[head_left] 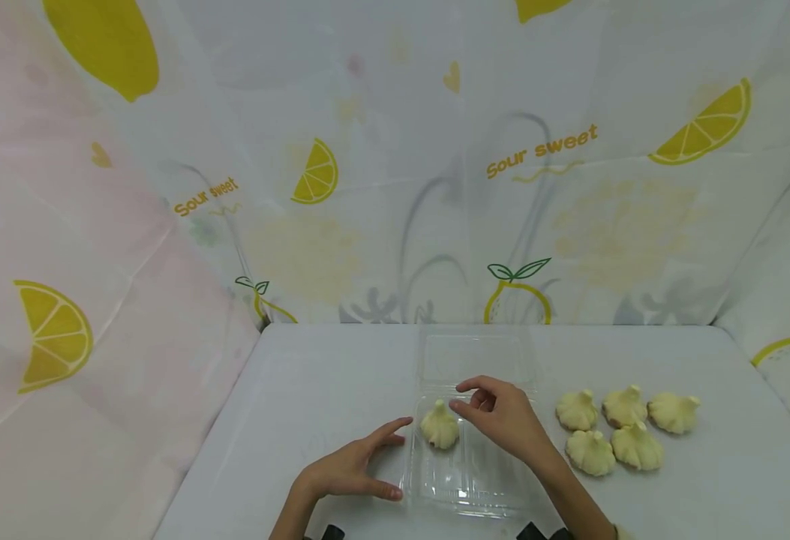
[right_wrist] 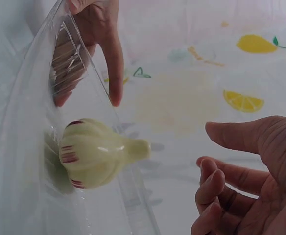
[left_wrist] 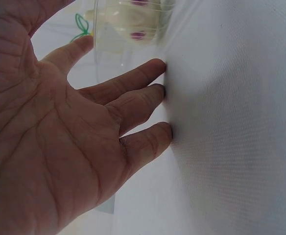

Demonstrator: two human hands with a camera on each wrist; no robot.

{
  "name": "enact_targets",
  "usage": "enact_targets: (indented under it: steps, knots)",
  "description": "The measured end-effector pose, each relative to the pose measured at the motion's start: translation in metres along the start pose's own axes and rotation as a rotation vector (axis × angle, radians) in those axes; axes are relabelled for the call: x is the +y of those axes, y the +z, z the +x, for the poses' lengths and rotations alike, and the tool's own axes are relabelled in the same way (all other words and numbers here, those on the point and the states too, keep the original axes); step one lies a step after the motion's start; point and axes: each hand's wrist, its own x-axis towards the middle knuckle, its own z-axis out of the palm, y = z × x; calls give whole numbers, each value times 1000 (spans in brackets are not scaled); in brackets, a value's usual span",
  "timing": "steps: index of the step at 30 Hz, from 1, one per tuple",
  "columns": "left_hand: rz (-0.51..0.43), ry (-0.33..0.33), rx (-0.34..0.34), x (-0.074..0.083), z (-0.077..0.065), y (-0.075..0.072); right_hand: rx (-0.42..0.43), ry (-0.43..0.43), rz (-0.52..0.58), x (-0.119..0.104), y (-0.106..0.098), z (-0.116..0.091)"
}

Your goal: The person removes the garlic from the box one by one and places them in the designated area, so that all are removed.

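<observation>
One garlic bulb (head_left: pixel 440 426) stands stem up in the left part of a clear plastic clamshell box (head_left: pixel 496 472), whose lid (head_left: pixel 476 358) lies open toward the back. My right hand (head_left: pixel 503 416) hovers above the box beside that bulb, fingers loosely bent with nothing between them. In the right wrist view a gap separates the thumb and fingers from the garlic bulb (right_wrist: pixel 99 152). My left hand (head_left: pixel 354 465) is at the box's left side, fingers spread. In the left wrist view several of its fingertips (left_wrist: pixel 163 129) rest on the white tabletop.
Several more garlic bulbs (head_left: pixel 614 431) sit in two rows on the white table (head_left: pixel 300 390), right of the box. A lemon-print curtain (head_left: pixel 395 165) hangs behind the table and along its sides.
</observation>
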Motion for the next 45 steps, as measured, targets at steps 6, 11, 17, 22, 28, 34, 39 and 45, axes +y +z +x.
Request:
enact_targets:
  steps: [6, 11, 17, 22, 28, 34, 39, 45]
  knots:
    - [-2, -6, 1, 1, 0, -1, 34, 37, 26, -3, 15, 6]
    - [0, 0, 3, 1, -1, -1, 48, 51, 2, -4, 25, 9]
    - [6, 13, 12, 0, -1, -1, 50, 77, -14, -2, 37, 10]
    - [11, 12, 14, -2, -1, 0, 57, 79, -35, -1, 43, 10]
    - [7, 8, 11, -3, 0, 0, 68, 104, -33, -3, 46, 9]
    - [-10, 3, 7, -3, 0, 0, 79, 113, -26, -4, 45, 8]
    - [-6, 2, 8, -4, -1, 0, 77, 113, -29, -2, 46, 8]
    - [6, 6, 9, -3, 0, 0, 77, 105, -39, 3, 49, 8]
